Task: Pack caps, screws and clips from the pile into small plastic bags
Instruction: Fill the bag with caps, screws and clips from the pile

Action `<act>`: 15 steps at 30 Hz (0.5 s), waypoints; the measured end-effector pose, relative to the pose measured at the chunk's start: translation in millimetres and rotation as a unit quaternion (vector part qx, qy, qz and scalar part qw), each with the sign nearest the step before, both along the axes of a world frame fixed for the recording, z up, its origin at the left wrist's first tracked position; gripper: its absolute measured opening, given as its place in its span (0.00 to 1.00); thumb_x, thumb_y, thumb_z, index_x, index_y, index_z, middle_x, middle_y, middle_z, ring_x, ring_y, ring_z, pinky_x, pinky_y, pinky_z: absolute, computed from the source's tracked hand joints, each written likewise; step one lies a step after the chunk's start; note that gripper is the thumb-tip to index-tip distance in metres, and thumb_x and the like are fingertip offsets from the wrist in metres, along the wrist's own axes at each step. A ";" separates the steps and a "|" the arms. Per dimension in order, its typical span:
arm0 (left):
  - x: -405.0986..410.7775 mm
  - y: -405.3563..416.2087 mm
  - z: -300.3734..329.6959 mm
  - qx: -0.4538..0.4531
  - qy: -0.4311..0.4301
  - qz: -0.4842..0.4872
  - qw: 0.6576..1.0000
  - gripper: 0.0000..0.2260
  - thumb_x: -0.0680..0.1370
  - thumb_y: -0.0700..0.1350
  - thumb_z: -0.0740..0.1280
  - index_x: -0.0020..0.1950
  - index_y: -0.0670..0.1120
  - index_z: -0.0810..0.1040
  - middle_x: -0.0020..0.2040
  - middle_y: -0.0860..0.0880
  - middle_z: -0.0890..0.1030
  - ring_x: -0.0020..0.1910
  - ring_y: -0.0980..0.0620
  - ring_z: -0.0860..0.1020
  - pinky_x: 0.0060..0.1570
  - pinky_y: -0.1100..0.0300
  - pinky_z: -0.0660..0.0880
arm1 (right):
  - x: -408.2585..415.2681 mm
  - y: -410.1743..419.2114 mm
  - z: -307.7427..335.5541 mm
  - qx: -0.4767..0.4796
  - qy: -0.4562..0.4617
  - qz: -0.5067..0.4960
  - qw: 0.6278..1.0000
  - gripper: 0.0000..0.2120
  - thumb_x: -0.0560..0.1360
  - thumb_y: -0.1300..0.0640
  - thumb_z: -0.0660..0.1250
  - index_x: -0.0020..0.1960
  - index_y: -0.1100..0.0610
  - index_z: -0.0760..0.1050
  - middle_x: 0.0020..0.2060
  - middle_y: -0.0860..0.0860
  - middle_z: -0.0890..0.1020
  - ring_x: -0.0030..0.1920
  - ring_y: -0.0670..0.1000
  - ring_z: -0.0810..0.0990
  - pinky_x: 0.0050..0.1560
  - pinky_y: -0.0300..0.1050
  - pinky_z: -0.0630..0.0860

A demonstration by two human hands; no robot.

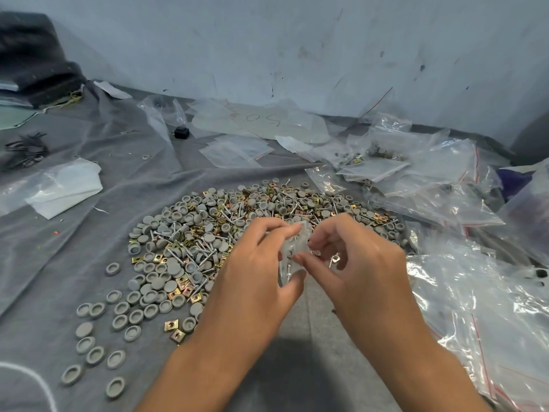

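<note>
A wide pile [225, 221] of grey round caps, silver screws and brass-coloured clips lies on a grey cloth [74, 257]. Above its near edge, both hands hold one small clear plastic bag [294, 248] between them. My left hand [255, 275] pinches the bag with thumb and fingers from the left. My right hand [356, 263] pinches its right side, fingers curled. A screw shows through the bag's lower part. Loose caps [98, 334] are scattered toward the near left.
Many clear zip bags [481, 307] with red strips are heaped at the right, some holding parts. Flat empty small bags [234, 150] lie behind the pile. White folded plastic [65, 188] sits at the left, dark fabric [32, 55] at the far left, a grey wall behind.
</note>
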State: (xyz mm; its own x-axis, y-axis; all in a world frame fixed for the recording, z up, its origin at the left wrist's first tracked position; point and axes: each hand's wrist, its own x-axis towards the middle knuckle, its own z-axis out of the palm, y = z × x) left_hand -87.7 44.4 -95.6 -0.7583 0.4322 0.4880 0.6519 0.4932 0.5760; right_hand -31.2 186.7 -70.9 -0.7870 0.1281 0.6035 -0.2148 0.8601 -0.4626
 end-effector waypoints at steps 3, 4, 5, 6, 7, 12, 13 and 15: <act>-0.2 1.0 0.8 0.001 -0.009 -0.008 1.000 0.26 0.70 0.43 0.77 0.67 0.52 0.78 0.59 0.61 0.72 0.49 0.63 0.73 0.53 0.70 0.71 | -2.1 -4.0 -4.1 0.008 0.015 0.021 1.000 0.16 0.67 0.61 0.81 0.46 0.51 0.76 0.42 0.39 0.77 0.43 0.35 0.76 0.42 0.27 0.72; 0.1 1.0 1.1 0.001 -0.011 -0.008 1.000 0.25 0.69 0.43 0.77 0.66 0.52 0.78 0.59 0.61 0.72 0.49 0.63 0.73 0.53 0.71 0.71 | -2.2 -5.2 -4.7 0.004 0.018 0.029 0.999 0.15 0.67 0.62 0.80 0.46 0.52 0.76 0.43 0.39 0.77 0.44 0.35 0.76 0.43 0.28 0.72; 0.5 0.7 1.5 0.002 -0.013 -0.007 1.000 0.25 0.70 0.43 0.77 0.66 0.52 0.78 0.59 0.61 0.72 0.49 0.63 0.74 0.53 0.72 0.70 | -1.9 -4.9 -4.1 -0.005 0.024 0.036 0.999 0.15 0.67 0.61 0.80 0.45 0.51 0.76 0.43 0.39 0.77 0.44 0.35 0.76 0.43 0.27 0.72; 0.8 0.2 1.8 0.006 -0.014 -0.006 1.000 0.26 0.70 0.44 0.77 0.67 0.52 0.78 0.59 0.62 0.72 0.50 0.64 0.74 0.53 0.74 0.70 | -1.3 -2.3 -2.1 -0.018 0.035 0.041 0.998 0.14 0.68 0.60 0.80 0.45 0.50 0.76 0.42 0.38 0.77 0.44 0.34 0.76 0.43 0.26 0.70; 1.3 -0.5 2.7 0.013 -0.016 -0.003 1.000 0.26 0.70 0.46 0.77 0.68 0.53 0.78 0.59 0.62 0.72 0.51 0.65 0.74 0.54 0.76 0.68 | -1.0 2.7 0.6 -0.037 0.047 0.038 0.997 0.12 0.70 0.58 0.79 0.45 0.49 0.76 0.41 0.38 0.78 0.44 0.35 0.77 0.43 0.25 0.69; -1.0 -12.1 18.9 0.137 0.004 0.049 0.989 0.23 0.72 0.49 0.76 0.67 0.55 0.77 0.56 0.63 0.75 0.54 0.63 0.75 0.54 0.73 0.71 | -12.5 58.1 -5.2 -0.129 -0.065 -0.104 0.984 0.11 0.74 0.58 0.76 0.42 0.45 0.77 0.37 0.41 0.82 0.39 0.39 0.81 0.37 0.31 0.74; -2.1 -16.5 24.5 0.191 0.027 0.061 0.979 0.21 0.74 0.49 0.76 0.66 0.54 0.78 0.56 0.60 0.77 0.52 0.59 0.77 0.51 0.70 0.73 | -15.5 67.0 -11.8 -0.121 -0.133 -0.118 0.977 0.11 0.74 0.58 0.75 0.43 0.44 0.77 0.39 0.41 0.82 0.39 0.39 0.81 0.37 0.32 0.74; -3.6 -24.0 32.0 0.257 0.070 0.079 0.961 0.19 0.76 0.48 0.75 0.66 0.53 0.78 0.56 0.57 0.77 0.49 0.56 0.77 0.48 0.67 0.73 | -22.0 74.2 -26.0 -0.078 -0.230 -0.123 0.962 0.09 0.76 0.56 0.74 0.45 0.43 0.77 0.43 0.41 0.82 0.40 0.38 0.79 0.40 0.33 0.74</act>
State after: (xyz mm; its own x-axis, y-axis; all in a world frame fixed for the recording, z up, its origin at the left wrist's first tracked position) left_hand -91.2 20.4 -63.6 -0.7054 -0.0077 0.7088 0.6817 0.2668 0.6813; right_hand -53.2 260.8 -97.0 -0.9007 0.4049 0.1573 0.2444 0.7718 -0.5870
